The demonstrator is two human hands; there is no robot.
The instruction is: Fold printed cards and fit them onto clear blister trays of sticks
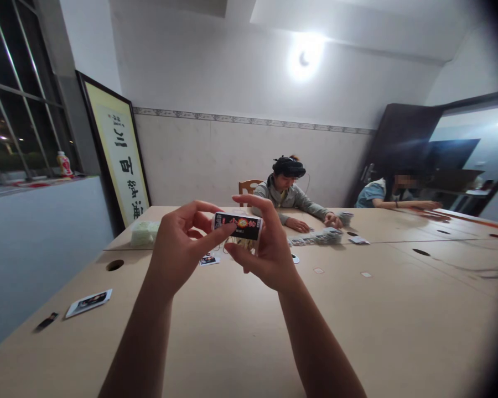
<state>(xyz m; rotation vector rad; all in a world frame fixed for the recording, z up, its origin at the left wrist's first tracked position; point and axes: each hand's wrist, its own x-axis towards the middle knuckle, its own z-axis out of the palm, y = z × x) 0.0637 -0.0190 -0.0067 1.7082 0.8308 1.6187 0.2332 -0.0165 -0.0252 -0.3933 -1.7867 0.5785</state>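
Both my hands are raised above the table, gripping a small clear packet (249, 227) between them. A black label with red and yellow print covers its upper part, and pale strands show through below; I cannot tell what they are. My left hand (178, 243) has its thumb pressed on the label's front and its fingers behind the left end. Around the right end curl the fingers of my right hand (269, 243), with the thumb at the lower edge. Just beyond my hands a small dark-printed card (209, 260) lies on the table.
On the wooden table (232, 342) lie a printed packet (89, 303) and a dark scrap (46, 321) at left. A pale green stack (144, 234) stands farther back. Across sits a person (288, 193) beside a row of packets (319, 237); another person (388, 193) sits right.
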